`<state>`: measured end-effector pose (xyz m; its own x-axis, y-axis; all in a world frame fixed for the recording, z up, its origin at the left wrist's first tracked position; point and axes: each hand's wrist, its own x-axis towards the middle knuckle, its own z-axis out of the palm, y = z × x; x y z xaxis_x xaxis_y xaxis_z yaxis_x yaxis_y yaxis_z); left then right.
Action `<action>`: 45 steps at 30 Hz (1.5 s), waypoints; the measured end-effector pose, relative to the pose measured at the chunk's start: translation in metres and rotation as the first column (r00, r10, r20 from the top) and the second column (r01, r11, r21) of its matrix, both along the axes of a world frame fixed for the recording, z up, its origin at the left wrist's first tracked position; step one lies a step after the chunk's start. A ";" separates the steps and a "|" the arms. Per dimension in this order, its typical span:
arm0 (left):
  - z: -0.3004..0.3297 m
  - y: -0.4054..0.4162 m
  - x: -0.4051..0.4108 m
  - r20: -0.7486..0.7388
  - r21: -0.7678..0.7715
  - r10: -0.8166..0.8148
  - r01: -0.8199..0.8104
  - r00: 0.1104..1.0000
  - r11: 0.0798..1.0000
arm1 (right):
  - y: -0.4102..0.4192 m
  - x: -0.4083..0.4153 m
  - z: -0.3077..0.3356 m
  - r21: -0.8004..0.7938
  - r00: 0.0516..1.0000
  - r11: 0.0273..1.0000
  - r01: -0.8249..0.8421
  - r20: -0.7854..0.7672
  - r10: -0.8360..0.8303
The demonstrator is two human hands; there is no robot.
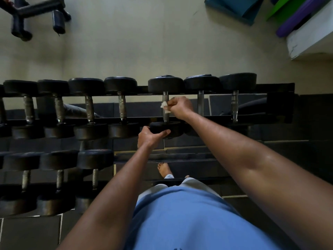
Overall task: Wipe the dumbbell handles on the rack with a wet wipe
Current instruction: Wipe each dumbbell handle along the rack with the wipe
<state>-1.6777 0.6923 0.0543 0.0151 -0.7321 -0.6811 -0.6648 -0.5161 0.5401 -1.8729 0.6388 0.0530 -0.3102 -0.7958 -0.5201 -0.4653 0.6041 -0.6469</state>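
A black rack (277, 88) carries several black dumbbells with metal handles on its top tier. My right hand (179, 106) grips a white wet wipe (164, 107) against the handle (165, 98) of the fifth dumbbell from the left. My left hand (149, 137) holds the near head (173, 129) of that same dumbbell, thumb along its front. To the right stand two more dumbbells, their handles (200, 102) bare.
A lower tier holds three dumbbells (94, 159) at the left. My bare foot (164, 169) shows under the rack on dark floor tiles. A black bench frame (36, 13) stands far left; blue, green and purple mats (295, 18) lie far right.
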 end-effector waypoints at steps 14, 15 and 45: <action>-0.005 0.008 0.003 0.014 -0.031 0.085 -0.084 0.996 0.996 | -0.039 0.019 0.001 0.096 0.298 0.680 -0.727 -0.848 0.439; -0.005 0.008 0.003 0.014 -0.032 0.080 -0.079 0.997 0.996 | -0.041 0.020 0.002 0.150 0.248 0.656 -0.740 -0.846 0.473; -0.007 0.015 0.007 -0.028 -0.022 0.152 -0.153 0.988 0.988 | -0.077 0.049 0.001 0.536 0.093 0.329 -0.777 -0.419 0.903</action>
